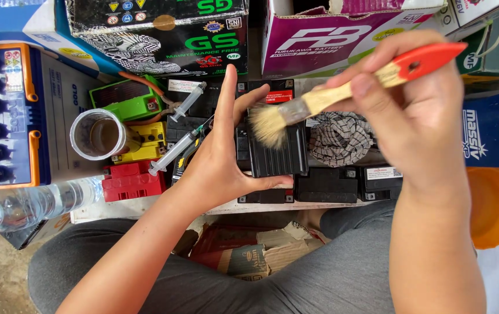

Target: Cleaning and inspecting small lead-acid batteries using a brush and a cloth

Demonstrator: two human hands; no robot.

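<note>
My left hand (220, 157) grips a small black ribbed battery (278, 154), thumb along its bottom edge and fingers raised on its left side. My right hand (409, 110) holds a paintbrush (342, 93) with a red-tipped wooden handle. Its pale bristles rest on the battery's upper left face. The battery is held just above a low white board (145, 206) that carries other small batteries.
Two syringes (174, 151) lie left of my hand, beside green, yellow and red battery cases and a plastic cup (98, 135). A checkered cloth (339, 138) sits on black batteries. A water bottle (29, 206), cardboard boxes and an orange bowl (493, 206) surround the board.
</note>
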